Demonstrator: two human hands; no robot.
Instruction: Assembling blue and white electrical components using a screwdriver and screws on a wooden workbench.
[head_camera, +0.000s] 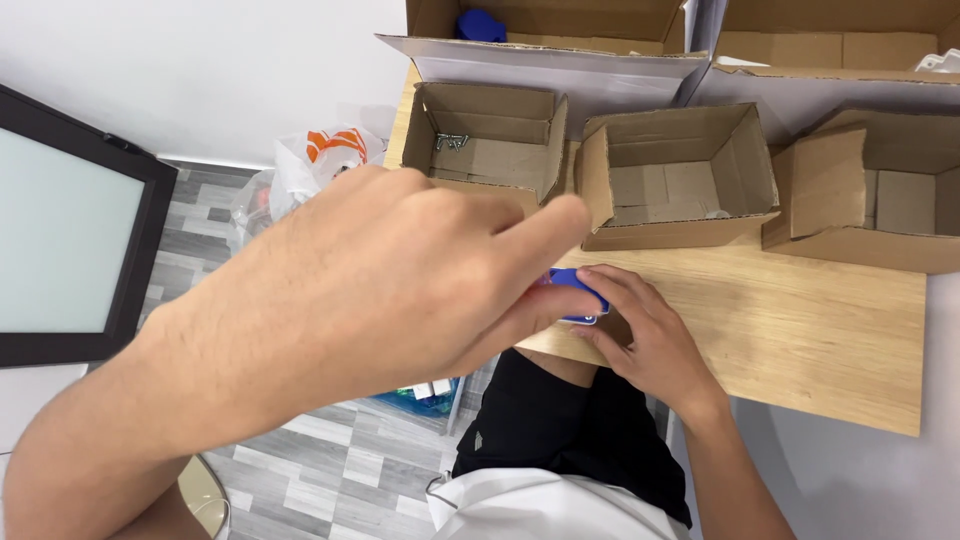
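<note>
My left hand (390, 285) is raised close to the camera and fills the middle of the view, its fingers reaching toward a small blue block-shaped part (577, 286) at the near edge of the wooden table (800, 330). My right hand (640, 335) rests on the table edge and grips the blue part from the right side. My left fingertips touch or cover the part's left end, and most of the part is hidden between the two hands.
Three small open cardboard boxes stand in a row behind the hands: the left box (490, 145) holds a few screws (450, 141), the middle box (680, 175) and right box (880, 190). Larger boxes stand behind them. A dark framed panel (70, 230) is at left, a plastic bag (320, 160) on the floor.
</note>
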